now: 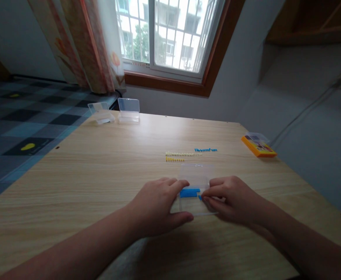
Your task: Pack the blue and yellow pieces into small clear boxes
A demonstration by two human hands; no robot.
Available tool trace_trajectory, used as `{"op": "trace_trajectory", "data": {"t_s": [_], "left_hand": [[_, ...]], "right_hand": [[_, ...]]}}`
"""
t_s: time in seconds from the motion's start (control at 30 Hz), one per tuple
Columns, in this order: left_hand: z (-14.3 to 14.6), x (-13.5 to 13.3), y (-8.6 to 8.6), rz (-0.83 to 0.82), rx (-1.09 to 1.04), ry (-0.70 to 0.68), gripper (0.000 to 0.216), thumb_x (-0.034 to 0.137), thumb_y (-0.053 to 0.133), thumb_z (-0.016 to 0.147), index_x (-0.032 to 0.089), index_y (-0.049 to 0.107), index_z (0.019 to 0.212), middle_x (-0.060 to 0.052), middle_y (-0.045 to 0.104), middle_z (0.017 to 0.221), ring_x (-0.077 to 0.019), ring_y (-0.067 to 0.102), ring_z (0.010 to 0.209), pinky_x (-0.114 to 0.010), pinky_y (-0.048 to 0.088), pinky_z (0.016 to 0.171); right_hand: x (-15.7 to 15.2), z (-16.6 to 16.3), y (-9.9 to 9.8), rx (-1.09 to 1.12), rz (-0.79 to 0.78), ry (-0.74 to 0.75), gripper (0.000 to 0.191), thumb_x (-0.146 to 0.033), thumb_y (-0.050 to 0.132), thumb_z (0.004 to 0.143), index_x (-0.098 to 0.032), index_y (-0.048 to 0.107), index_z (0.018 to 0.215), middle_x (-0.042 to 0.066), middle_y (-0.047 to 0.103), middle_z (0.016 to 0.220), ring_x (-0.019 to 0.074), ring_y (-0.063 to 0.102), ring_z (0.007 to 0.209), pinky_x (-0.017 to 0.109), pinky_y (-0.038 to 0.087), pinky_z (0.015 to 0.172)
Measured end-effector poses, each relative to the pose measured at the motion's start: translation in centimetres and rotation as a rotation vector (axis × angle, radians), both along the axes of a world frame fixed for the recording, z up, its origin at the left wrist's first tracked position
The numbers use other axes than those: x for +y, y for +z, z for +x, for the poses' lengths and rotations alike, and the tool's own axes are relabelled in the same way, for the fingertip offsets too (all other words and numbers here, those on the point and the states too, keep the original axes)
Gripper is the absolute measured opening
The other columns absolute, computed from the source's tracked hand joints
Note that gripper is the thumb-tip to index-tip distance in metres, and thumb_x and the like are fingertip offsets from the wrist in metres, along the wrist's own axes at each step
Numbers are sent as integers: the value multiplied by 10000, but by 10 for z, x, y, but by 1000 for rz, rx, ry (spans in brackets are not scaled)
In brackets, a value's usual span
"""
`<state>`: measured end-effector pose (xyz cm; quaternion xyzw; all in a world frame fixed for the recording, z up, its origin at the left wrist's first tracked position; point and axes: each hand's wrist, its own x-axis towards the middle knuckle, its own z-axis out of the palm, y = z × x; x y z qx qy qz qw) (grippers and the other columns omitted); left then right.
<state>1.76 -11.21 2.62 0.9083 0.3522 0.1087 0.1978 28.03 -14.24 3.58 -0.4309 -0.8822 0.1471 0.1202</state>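
A clear plastic box lies on the table in front of me with its lid folded back. Inside it, blue pieces are lined up in rows toward the left side. My left hand rests at the box's left edge, thumb and fingers apart. At the right side, my right hand pinches a small blue piece between the fingertips, beside the end of the blue rows. Just beyond the lid stand short rows of small yellow pieces, pale pieces and blue pieces.
Two open clear boxes, one at the left and one beside it, sit at the table's far left edge. An orange box with a clear cover lies near the right edge. A checked bed adjoins the table on the left.
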Motion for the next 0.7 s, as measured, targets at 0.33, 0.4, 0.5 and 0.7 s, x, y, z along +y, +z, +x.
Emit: {"op": "trace_trajectory", "data": {"t_s": [0.33, 0.4, 0.5, 0.7], "left_hand": [[1, -1, 2, -3, 10, 9, 642, 519, 758, 808, 202, 597, 1343, -111, 713, 1217, -353, 682, 1107, -500, 551, 938], [1, -1, 3, -4, 10, 10, 634, 525, 753, 809, 205, 601, 1335, -111, 717, 1208, -350, 686, 1095, -493, 554, 929], [1, -1, 3, -2, 8, 3, 635, 533, 746, 815, 201, 600, 1337, -118, 713, 1222, -351, 684, 1097, -500, 549, 939], [0, 0, 2, 6, 2, -3, 650, 530, 747, 818, 192, 593, 1352, -120, 714, 1223, -359, 679, 1112, -510, 547, 951]], "right_hand": [[0, 3, -2, 41, 21, 41, 216, -179, 596, 938, -231, 790, 1017, 3, 647, 738, 88, 550, 592, 231, 333, 571], [0, 3, -3, 33, 12, 43, 208, -183, 596, 940, -228, 788, 1006, 4, 655, 749, 89, 557, 598, 229, 339, 572], [0, 0, -3, 26, 6, 23, 203, -190, 579, 958, -203, 774, 907, 6, 647, 739, 89, 551, 599, 230, 339, 574], [-1, -4, -6, 54, -6, -18, 232, -220, 549, 999, -196, 774, 947, 14, 659, 767, 97, 557, 626, 235, 356, 599]]}}
